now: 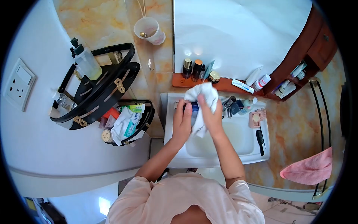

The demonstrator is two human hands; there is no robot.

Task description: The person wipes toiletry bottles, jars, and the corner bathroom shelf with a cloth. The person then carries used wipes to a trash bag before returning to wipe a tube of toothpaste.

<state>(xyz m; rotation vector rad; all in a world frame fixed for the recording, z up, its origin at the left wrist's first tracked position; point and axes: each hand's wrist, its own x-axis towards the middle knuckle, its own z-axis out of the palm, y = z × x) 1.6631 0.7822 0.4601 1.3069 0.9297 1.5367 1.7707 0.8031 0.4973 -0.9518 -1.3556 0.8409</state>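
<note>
Over the white sink [238, 158], my left hand [182, 122] is closed around a bottle with a dark blue top [192, 107]; its lower part is mostly hidden. A white cloth [204, 92] is gripped in my right hand [211, 118], its fingers pressing the cloth against the bottle's side. The cloth bunches above both hands and hangs down between them. Just right of my right hand, the faucet [229, 104] stands at the sink's back edge, beside a dark container [236, 107] and a clear bottle with a white cap [247, 105].
On the sink's right rim lie a pink soap dish [254, 120] and a black comb [260, 142]. A wooden shelf [223, 88] under the mirror [238, 33] carries cosmetics and toothpaste. Left, black corner racks [108, 89] hold bottles. A pink towel [309, 168] hangs at right.
</note>
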